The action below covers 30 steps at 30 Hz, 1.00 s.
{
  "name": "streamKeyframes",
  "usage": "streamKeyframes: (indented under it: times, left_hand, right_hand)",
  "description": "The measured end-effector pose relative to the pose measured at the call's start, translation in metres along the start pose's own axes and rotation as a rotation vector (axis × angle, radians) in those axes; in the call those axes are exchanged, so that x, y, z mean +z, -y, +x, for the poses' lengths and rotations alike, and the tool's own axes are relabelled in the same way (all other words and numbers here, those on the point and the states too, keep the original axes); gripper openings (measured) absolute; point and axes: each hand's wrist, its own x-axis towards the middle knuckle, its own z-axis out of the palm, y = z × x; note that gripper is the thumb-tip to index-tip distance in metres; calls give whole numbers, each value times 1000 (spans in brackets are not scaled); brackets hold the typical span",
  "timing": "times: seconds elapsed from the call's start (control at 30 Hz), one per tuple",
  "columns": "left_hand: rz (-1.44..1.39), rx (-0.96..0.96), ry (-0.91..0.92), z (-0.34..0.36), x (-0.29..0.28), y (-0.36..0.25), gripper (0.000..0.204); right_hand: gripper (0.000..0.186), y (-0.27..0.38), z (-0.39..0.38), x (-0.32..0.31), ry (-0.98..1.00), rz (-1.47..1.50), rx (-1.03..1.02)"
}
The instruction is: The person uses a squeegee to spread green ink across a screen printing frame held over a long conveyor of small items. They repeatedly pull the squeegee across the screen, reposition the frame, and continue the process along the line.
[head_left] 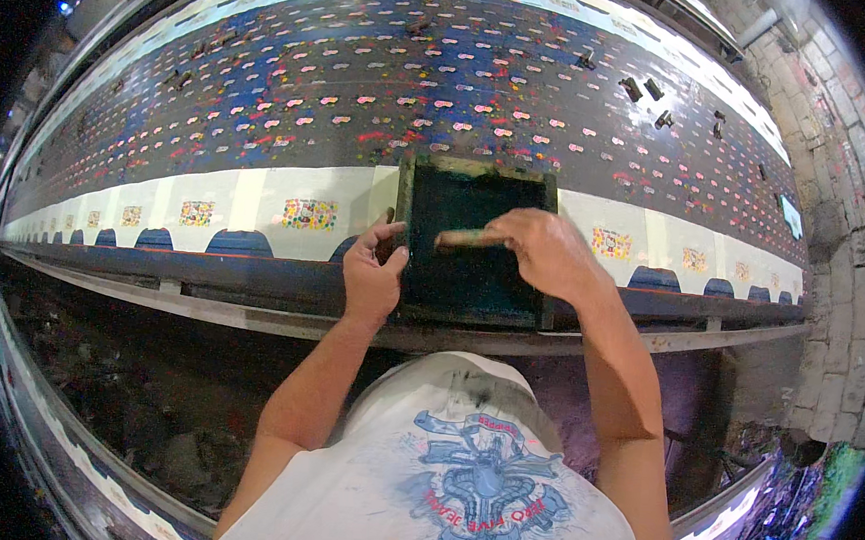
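A long printed cloth runs across the table, dark with small pink shapes and a pale border strip along the near edge. On that border sits a dark green printing frame, a rectangle whose long axis runs away from the person, its far end lying toward the dark patterned field and its near end over the table's front rail.

Left of the frame, a few small multicoloured squares show on the pale strip. The left hand rests against the frame's left side, thumb and forefinger spread apart and touching its wooden rim, the other fingers curled below.

Inside the frame, a short wooden handle lies crosswise, its long axis running left to right and its free end pointing left. The right hand grips the handle's right end, fingers closed tightly around it, over the frame's right half.

Beyond the frame's right side, further multicoloured squares mark the border.
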Motion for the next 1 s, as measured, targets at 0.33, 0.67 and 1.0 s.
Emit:
streamKeyframes:
  times: [0.33,0.67,1.0]
  left_hand:
    - [218,51,82,0,-5,-13,33]
    - [99,87,72,-4,-5,-2,33]
    - [444,153,104,-8,-1,-21,48]
  right_hand:
    - [52,-29,42,10,-74,-25,82]
    - [45,30,-18,36,-82,-108,49]
    - [41,62,-72,61,-244,-4,101]
